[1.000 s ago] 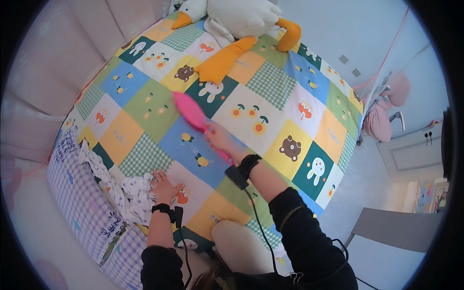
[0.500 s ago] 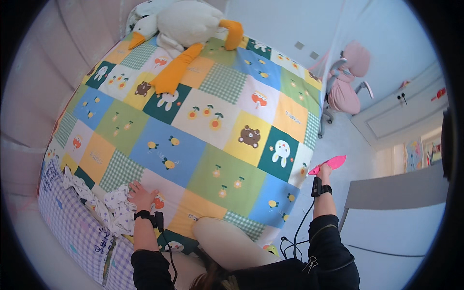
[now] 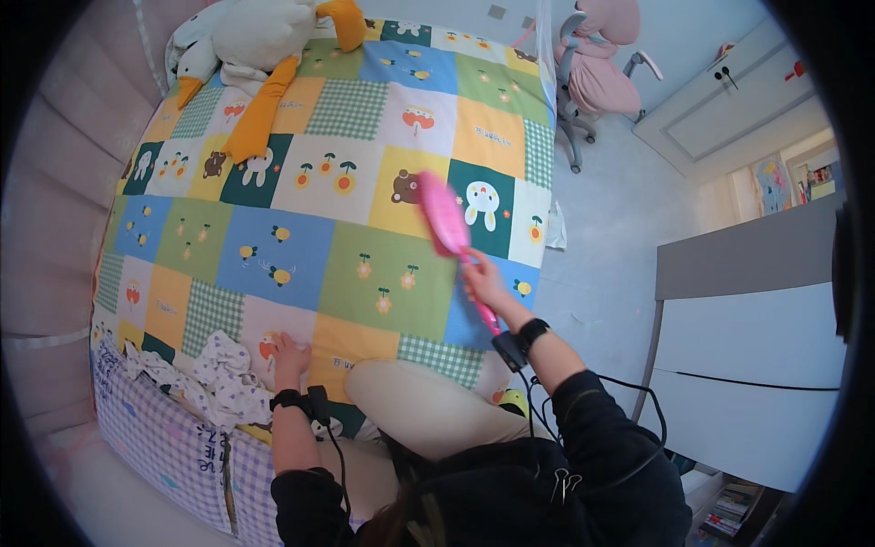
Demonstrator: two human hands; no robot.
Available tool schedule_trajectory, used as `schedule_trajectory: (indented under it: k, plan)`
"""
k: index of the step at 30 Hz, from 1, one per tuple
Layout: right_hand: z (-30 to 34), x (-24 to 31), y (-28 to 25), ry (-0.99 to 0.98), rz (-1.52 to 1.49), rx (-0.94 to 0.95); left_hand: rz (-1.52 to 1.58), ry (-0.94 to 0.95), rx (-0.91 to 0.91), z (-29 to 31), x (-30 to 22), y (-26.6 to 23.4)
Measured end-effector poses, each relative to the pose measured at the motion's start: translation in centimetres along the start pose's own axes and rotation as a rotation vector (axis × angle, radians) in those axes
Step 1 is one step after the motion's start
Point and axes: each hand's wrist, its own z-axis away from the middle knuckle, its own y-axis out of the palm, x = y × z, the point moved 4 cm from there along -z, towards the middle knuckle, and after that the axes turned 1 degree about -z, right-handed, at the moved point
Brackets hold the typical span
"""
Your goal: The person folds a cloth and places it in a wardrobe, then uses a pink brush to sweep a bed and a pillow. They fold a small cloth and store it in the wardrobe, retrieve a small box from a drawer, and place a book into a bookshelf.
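Note:
My right hand (image 3: 486, 281) is closed around the handle of a pink brush (image 3: 444, 215). The brush's long oval head is blurred and lies over the yellow bear square and the dark green rabbit square of the patchwork bed cover (image 3: 365, 246). From the frame I cannot tell whether the head touches the cover. Resting on the bed with its fingers spread is my left hand (image 3: 290, 354), holding nothing. Beside it on the left is a crumpled white cloth with small purple spots (image 3: 223, 369). Each wrist wears a black band with a cable.
A white goose plush (image 3: 264, 41) with orange feet lies at the far left of the bed. Purple checked pillows (image 3: 169, 438) line the near left edge. Off the bed's right side stand a pink office chair (image 3: 597, 82) and a white-and-grey cabinet (image 3: 747, 337).
My right hand has swung the pink brush from beyond the bed's right edge leftward over the cover. My left hand has shifted a little right, away from the spotted cloth. The view has moved too.

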Motion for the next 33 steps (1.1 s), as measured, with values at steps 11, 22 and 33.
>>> schedule_trajectory:
  k: [11, 22, 33]
  plan:
    - [5.0, -6.3, -16.2, -0.031, -0.357, -0.883, -0.043, 0.079, 0.014, 0.6, 0.3, -0.2]
    - [2.9, 5.8, 18.5, -0.148, 0.118, 0.303, 0.143, -0.246, -0.158, 7.3, 10.3, -3.2]
    - [6.7, 0.3, 34.4, -0.06, 0.331, 0.693, 0.078, -0.097, -0.026, 2.8, 13.5, 1.4]
